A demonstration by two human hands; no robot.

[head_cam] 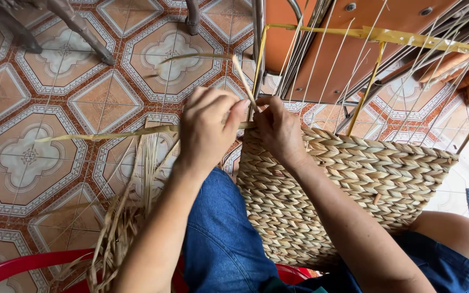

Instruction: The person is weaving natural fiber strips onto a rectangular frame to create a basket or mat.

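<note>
Hands closed on one straw strand at rim of half-woven basket, left hand pinching, right hand pressing; best kept taut, snug against yellow frame rod.

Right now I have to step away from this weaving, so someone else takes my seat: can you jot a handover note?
Left hand: pinching a flat straw strand at the panel's top edge.
Right hand: gripping that edge beside the left.
Woven panel: rests on the lap, many braided rows done.
Left: bare upright stakes on the yellow frame above.
Spare straw bundle: hangs left of the knee, over the red chair.
</note>
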